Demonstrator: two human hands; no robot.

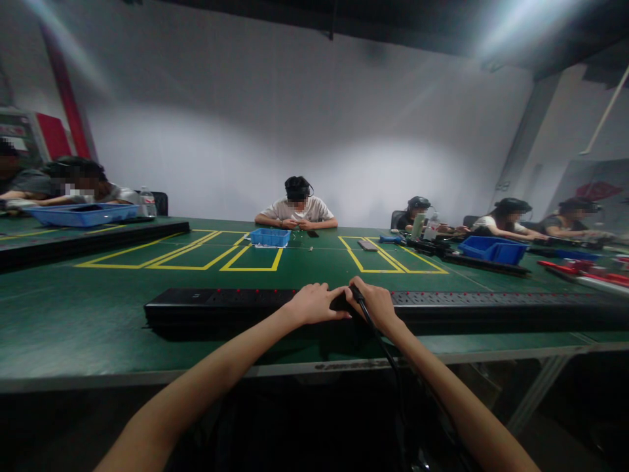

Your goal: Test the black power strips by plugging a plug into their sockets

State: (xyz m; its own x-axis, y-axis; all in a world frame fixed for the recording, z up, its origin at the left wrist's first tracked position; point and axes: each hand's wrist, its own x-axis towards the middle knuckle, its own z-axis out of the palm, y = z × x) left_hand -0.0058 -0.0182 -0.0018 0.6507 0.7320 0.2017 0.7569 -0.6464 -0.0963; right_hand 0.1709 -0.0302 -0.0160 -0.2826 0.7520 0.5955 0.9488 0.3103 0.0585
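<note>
A long black power strip [211, 305] with small red lights lies across the near side of the green table [98, 328]. My left hand [314, 304] rests flat on the strip's middle, fingers pointing right. My right hand [374, 303] is closed on a black plug at the strip, and its black cable [388, 354] runs down over the table's front edge. Both hands touch each other at the strip.
A blue tray [270, 237] sits in yellow-marked boxes in front of a person seated opposite. More people sit at the left and right with blue trays [493, 249], bottles and tools. A second black strip [88, 239] lies at the left.
</note>
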